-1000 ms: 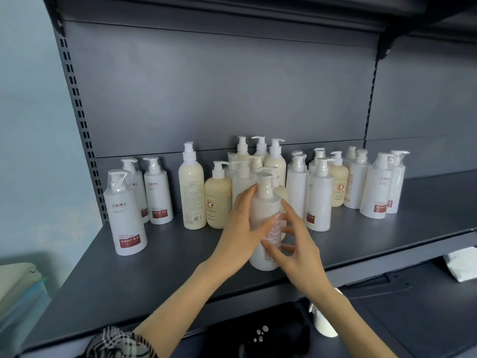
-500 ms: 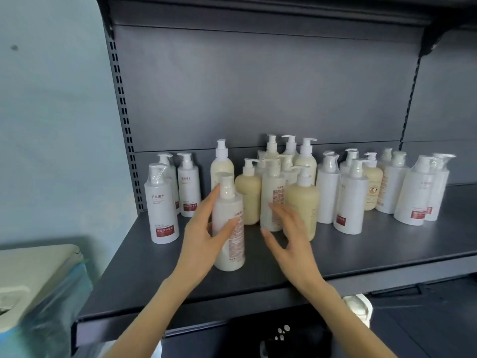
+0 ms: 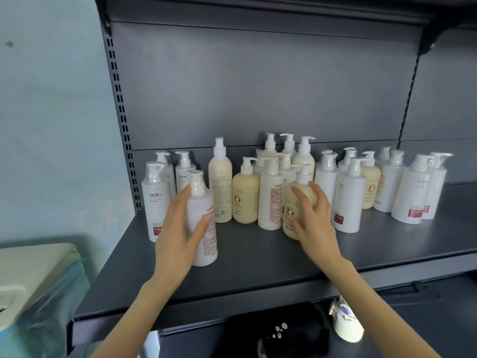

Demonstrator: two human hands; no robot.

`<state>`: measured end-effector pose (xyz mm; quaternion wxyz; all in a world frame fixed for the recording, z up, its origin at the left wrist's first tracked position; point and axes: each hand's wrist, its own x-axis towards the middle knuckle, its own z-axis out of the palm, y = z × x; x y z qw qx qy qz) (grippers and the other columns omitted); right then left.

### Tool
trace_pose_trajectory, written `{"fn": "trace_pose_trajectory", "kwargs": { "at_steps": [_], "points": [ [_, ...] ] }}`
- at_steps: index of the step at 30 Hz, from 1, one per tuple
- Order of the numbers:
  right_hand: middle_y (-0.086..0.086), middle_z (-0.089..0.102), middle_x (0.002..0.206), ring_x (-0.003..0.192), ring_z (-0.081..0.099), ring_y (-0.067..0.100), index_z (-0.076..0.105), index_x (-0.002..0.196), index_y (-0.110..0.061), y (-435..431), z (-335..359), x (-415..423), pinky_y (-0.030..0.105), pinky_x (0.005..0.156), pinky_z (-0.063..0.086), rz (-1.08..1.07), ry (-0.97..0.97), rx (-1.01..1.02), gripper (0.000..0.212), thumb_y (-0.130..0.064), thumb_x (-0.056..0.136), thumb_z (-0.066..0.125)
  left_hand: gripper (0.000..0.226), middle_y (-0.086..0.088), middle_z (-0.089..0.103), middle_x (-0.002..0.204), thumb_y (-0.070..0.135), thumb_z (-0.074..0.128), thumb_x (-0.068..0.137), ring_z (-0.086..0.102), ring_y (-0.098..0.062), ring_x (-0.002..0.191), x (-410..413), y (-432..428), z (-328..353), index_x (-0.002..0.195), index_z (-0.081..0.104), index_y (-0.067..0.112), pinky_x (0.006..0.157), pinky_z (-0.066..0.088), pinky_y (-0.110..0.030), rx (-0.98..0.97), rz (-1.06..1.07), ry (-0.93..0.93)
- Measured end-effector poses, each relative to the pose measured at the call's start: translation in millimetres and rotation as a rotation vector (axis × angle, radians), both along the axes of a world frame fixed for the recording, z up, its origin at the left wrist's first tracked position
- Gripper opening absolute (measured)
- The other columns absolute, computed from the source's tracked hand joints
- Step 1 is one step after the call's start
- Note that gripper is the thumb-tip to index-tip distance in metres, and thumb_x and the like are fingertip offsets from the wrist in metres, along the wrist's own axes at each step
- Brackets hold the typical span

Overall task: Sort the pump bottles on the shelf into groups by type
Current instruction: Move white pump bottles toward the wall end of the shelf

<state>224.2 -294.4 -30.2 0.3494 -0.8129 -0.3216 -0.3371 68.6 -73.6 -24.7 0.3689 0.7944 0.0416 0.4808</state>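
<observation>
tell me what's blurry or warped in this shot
Head view: the wide lens bows the slotted upright; slight motion smear on the left hand gripping the white bottle; the right hand round the cream bottle looks sharper; light is soft, no harsh glare.

We see a beige bin [image 3: 33, 267] lined with blue plastic at lower left, a pale blue wall [image 3: 51, 112] behind it.

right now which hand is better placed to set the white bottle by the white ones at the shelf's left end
Left. The left hand grips the white bottle, right beside the white group at the left end. The right hand holds a cream bottle farther right.
</observation>
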Motion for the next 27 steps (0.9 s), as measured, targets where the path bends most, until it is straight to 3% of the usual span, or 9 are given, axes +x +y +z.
{"fn": "trace_pose_trajectory", "kwargs": {
  "at_steps": [4,10,13,15,17,20,22,27],
  "points": [
    [0.009,0.013,0.154,0.138,0.021,0.030,0.036,0.143,-0.025,-5.0,-0.7,7.7,0.037,0.090,0.040,-0.018,0.009,0.020,0.063,-0.004,0.089,0.060,0.061,0.019,0.029,0.145,0.052,0.049,0.085,0.038,-0.006,0.129,1.2,0.0,-4.2,0.139,0.022,0.045,0.087,0.042,-0.026,0.103,0.063,0.004],
    [0.014,0.015,0.153,0.139,0.022,0.036,0.038,0.142,-0.020,-10.7,3.2,18.6,0.048,0.107,0.035,-0.058,0.043,0.005,0.060,-0.003,0.089,0.059,0.070,0.015,0.019,0.147,0.056,0.049,0.080,0.024,0.012,0.118,0.9,-0.2,-5.8,0.141,0.014,0.050,0.072,0.033,-0.013,0.228,0.120,0.056],
    [0.024,0.029,0.145,0.133,0.030,0.039,0.047,0.133,-0.010,-5.4,6.0,12.1,0.047,0.107,0.032,-0.074,-0.093,0.064,0.053,0.001,0.083,0.063,0.070,0.015,0.019,0.145,0.057,0.048,0.080,0.019,0.023,0.115,2.9,-1.0,-6.7,0.139,0.010,0.056,0.073,0.030,-0.008,0.227,0.130,0.036],
    [0.023,0.033,0.142,0.132,0.030,0.033,0.048,0.129,-0.010,2.1,7.3,5.5,0.034,0.109,0.026,-0.005,-0.169,0.066,0.050,0.001,0.083,0.064,0.069,0.015,0.019,0.143,0.058,0.046,0.081,0.024,0.018,0.114,3.7,-0.3,-6.8,0.137,0.008,0.059,0.071,0.032,-0.008,0.219,0.143,0.037],
    [0.017,0.030,0.145,0.133,0.028,0.026,0.049,0.131,-0.012,14.4,9.7,2.2,0.021,0.108,0.022,0.116,-0.160,0.065,0.047,-0.002,0.086,0.062,0.068,0.015,0.020,0.142,0.057,0.045,0.082,0.038,0.003,0.112,3.7,1.9,-7.2,0.134,0.002,0.065,0.066,0.034,-0.009,0.188,0.153,0.052],
    [0.008,0.021,0.150,0.135,0.020,0.006,0.041,0.139,-0.018,34.9,15.0,1.9,0.021,0.107,0.025,0.240,-0.048,0.118,0.053,-0.008,0.090,0.058,0.068,0.015,0.020,0.144,0.052,0.045,0.087,0.052,-0.014,0.110,4.1,4.0,-10.5,0.134,-0.002,0.066,0.064,0.033,-0.008,0.159,0.176,0.066],
    [0.007,0.017,0.151,0.131,0.015,-0.004,0.034,0.144,-0.021,47.0,20.5,6.1,0.017,0.107,0.019,0.247,-0.001,0.179,0.061,-0.008,0.090,0.058,0.066,0.014,0.018,0.147,0.053,0.041,0.087,0.048,-0.013,0.118,4.1,3.6,-11.9,0.136,-0.002,0.064,0.064,0.030,-0.007,0.155,0.187,0.077],
    [0.011,0.016,0.151,0.133,0.028,0.020,0.014,0.151,-0.019,67.2,27.8,25.1,0.020,0.104,0.023,0.209,0.188,0.215,0.079,-0.008,0.089,0.061,0.063,0.014,0.020,0.147,0.059,0.036,0.085,0.052,-0.016,0.114,3.5,2.5,-11.6,0.138,0.003,0.060,0.063,0.031,-0.008,0.149,0.204,0.088]
  ]
}}
